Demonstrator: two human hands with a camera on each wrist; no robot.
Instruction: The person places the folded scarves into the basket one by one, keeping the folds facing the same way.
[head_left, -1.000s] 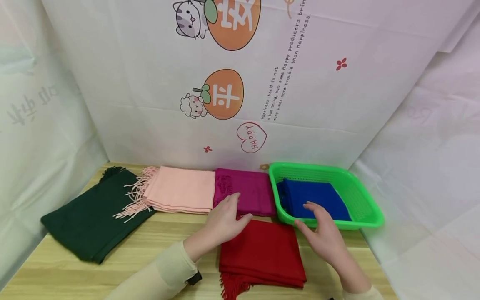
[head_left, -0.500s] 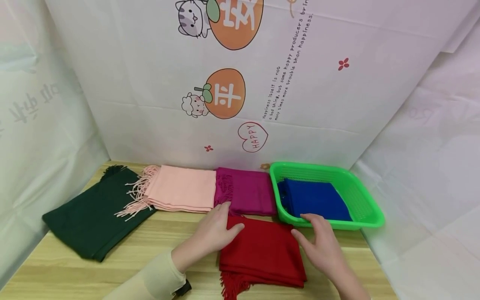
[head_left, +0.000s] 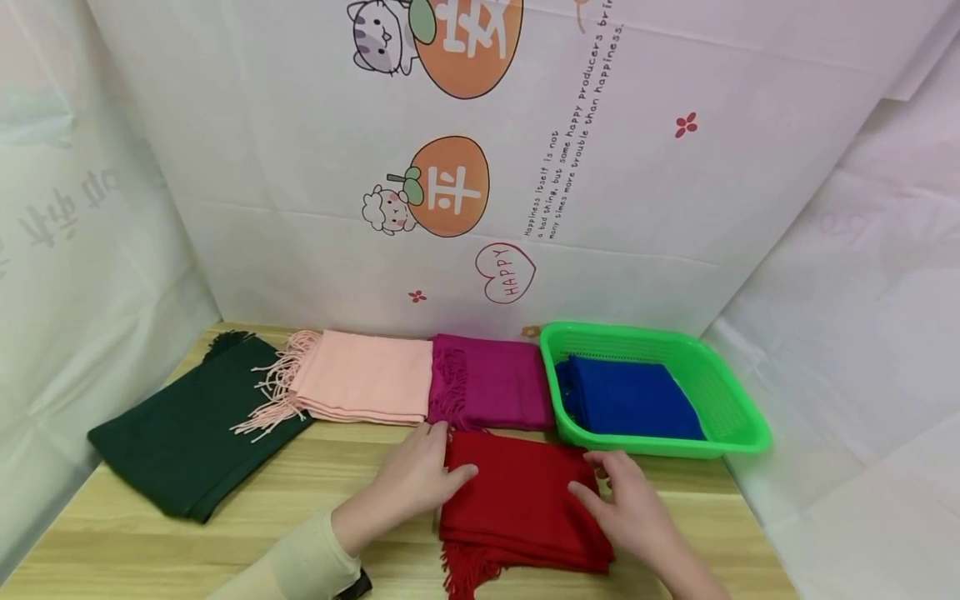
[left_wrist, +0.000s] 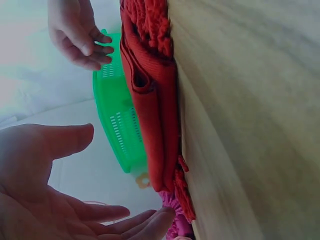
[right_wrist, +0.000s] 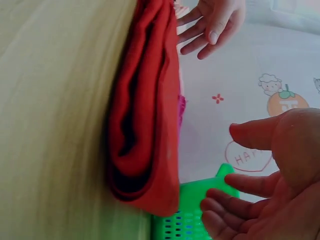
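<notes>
A folded red scarf (head_left: 525,500) with fringe at its near left corner lies on the wooden table. Beside its left edge is my left hand (head_left: 408,477), thumb spread from the fingers and holding nothing. On the other side, my right hand (head_left: 626,504) hovers at the scarf's right edge, thumb over the cloth. In the right wrist view the fingers (right_wrist: 255,185) stand apart from the scarf's folded layers (right_wrist: 145,125). The left wrist view has the left fingers (left_wrist: 115,220) near the scarf's far end, palm toward it; contact there is hard to tell.
Behind the red scarf lie a folded magenta scarf (head_left: 502,383) and a pink scarf (head_left: 375,375). A dark green scarf (head_left: 187,433) is at the left. The green basket (head_left: 731,400) at right holds a folded blue scarf (head_left: 637,400). White cloth walls (head_left: 300,167) enclose the table (head_left: 322,475).
Both hands have come nearer the person and lower, down to the sides of the red scarf. The right hand has left the space over the basket's front rim. The scarves have stayed put.
</notes>
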